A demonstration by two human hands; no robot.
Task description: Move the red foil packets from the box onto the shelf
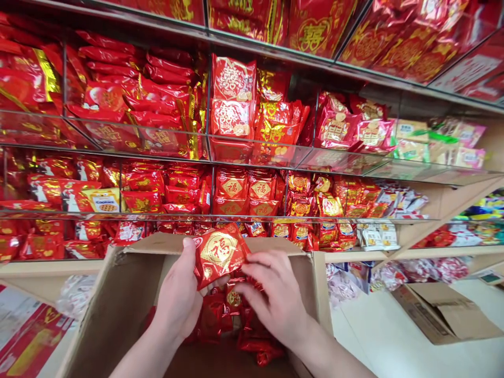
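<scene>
My left hand (177, 294) grips a shiny red snack packet (220, 252) with a gold 福 emblem, its thumb along the packet's left edge. At the packet's right edge, the curled fingers of my right hand (273, 294) hold the corner; the right thumb is hidden. Both hands are above an open cardboard box (114, 310). Inside it, below my hands, lie several more red packets (212, 317), partly covered by my hands. Similar packets with 福 emblems (232, 186) stand in a shelf compartment just beyond the box.
Shelves with clear dividers and a clear front lip (255, 149) hold red and gold packets across the view. Pale green packets (411, 139) sit at the right. A flattened carton (444, 312) lies on the floor at right, near bagged goods (425, 270) under the shelf.
</scene>
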